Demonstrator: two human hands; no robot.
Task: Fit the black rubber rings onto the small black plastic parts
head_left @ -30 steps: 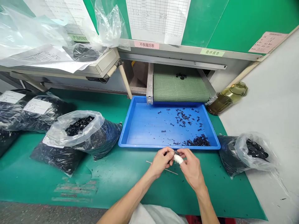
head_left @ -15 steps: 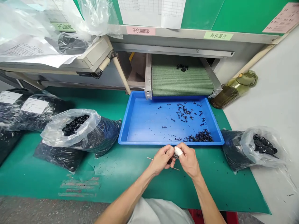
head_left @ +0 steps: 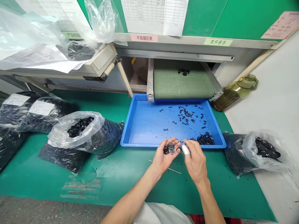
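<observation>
My left hand [head_left: 163,158] is turned palm up in front of the blue tray [head_left: 144,145]. Several round black discs [head_left: 171,146], some with shiny rims, lie in its palm and against its fingers. Just to the right, my right hand [head_left: 195,160] hovers near the tray's front edge, fingers bent and slightly apart from the thumb. A white wrap covers one of its digits, and no object shows in it. Small black branched pieces [head_left: 205,139] are scattered in the tray, heaped at its front right corner. A thin stick [head_left: 174,170] lies on the table below my left hand.
A green conveyor belt [head_left: 184,85] carrying a few black parts [head_left: 183,72] ends over the tray. An open bag of black parts [head_left: 107,133] stands left, another bag of black discs [head_left: 235,152] right. An olive bottle [head_left: 234,92] leans by the wall.
My hands have come apart. The left has turned its palm up, showing the discs, while the right has moved a little to the right. The whole view has shifted slightly.
</observation>
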